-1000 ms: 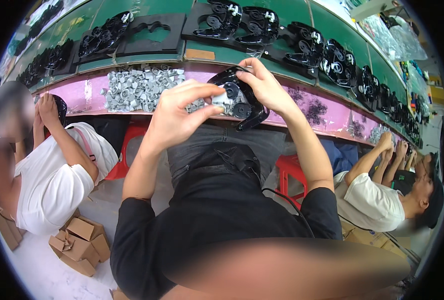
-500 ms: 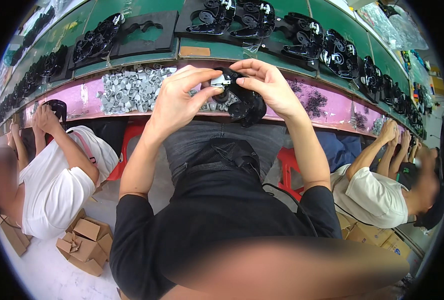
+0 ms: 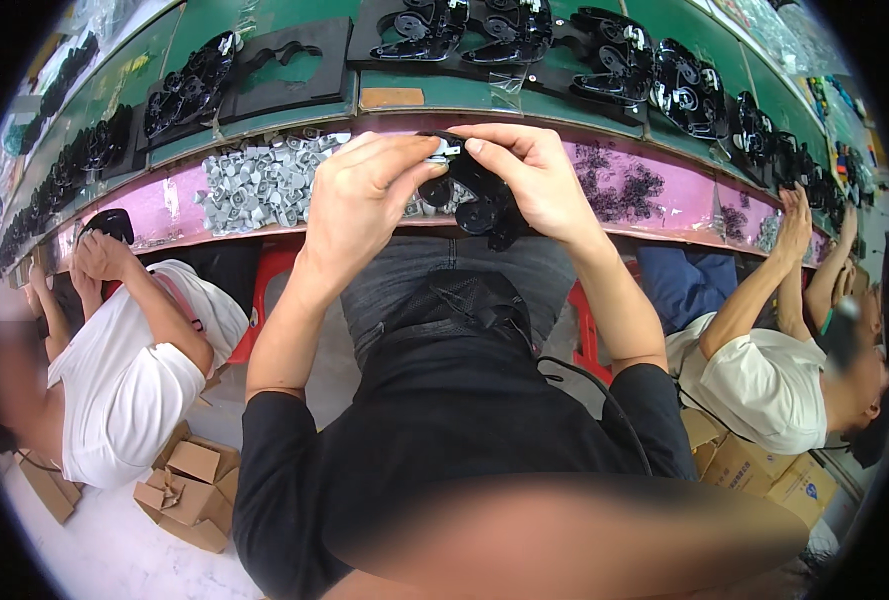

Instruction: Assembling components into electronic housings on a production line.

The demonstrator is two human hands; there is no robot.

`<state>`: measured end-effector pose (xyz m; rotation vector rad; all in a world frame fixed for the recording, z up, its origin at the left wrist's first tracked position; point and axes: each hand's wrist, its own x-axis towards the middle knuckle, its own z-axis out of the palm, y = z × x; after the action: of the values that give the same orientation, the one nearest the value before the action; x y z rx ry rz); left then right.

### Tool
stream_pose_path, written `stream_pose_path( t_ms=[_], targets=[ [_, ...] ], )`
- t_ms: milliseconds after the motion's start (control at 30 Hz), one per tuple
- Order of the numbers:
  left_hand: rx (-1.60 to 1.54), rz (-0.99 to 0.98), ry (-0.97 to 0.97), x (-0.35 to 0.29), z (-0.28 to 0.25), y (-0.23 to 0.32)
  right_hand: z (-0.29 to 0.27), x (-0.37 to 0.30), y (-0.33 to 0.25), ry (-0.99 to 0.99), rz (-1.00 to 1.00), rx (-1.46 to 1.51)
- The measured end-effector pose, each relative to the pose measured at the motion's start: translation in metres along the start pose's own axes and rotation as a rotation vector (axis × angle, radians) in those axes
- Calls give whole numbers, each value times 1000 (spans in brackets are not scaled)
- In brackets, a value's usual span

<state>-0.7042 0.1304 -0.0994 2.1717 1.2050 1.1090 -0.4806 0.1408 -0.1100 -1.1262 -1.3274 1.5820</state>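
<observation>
Over the near edge of the pink bench strip I hold up a black plastic game controller shell point(image 3: 484, 212). My right hand point(image 3: 542, 188) is closed on its right side, with the thumb pressing near the top edge. At the shell's upper left sits a small light grey plastic piece point(image 3: 446, 150). My left hand point(image 3: 359, 195) pinches that piece between thumb and fingers, against the shell. The fingertips partly cover where piece and shell meet. Left of my left hand lies a heap of similar grey plastic pieces point(image 3: 259, 185).
Small black parts point(image 3: 614, 185) lie scattered right of my right hand. Beyond, on the green bench point(image 3: 554, 105), glossy black shells point(image 3: 419, 30) rest in dark foam trays point(image 3: 294, 75). Co-workers sit on both sides; cardboard boxes point(image 3: 189, 490) stand on the floor.
My left fingers have shifted slightly over the grey piece, and my right thumb has moved a little left and up. The co-worker on the right has raised a hand toward the shells.
</observation>
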Motion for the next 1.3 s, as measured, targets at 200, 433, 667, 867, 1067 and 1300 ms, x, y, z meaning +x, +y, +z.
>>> stream_pose_path(
  t_ms=[200,433,667,867,1067,1300],
  targets=[
    [131,24,-55,5,-8,14,-2,-2,-2,-26,27,-6],
    [155,113,-64,18,-16,9,-6,-5,-8,-70,4,26],
    [-47,117,-305,25,-29,9,-13,-2,-11,-158,161,163],
    [-36,137,-300,22,-29,2,-13,8,-15,-203,208,264],
    [39,197,-376,23,-33,6,-22,11,-13,-223,298,271],
    [38,141,-378,19,-31,7,-23,16,-5,-174,377,304]
  ],
)
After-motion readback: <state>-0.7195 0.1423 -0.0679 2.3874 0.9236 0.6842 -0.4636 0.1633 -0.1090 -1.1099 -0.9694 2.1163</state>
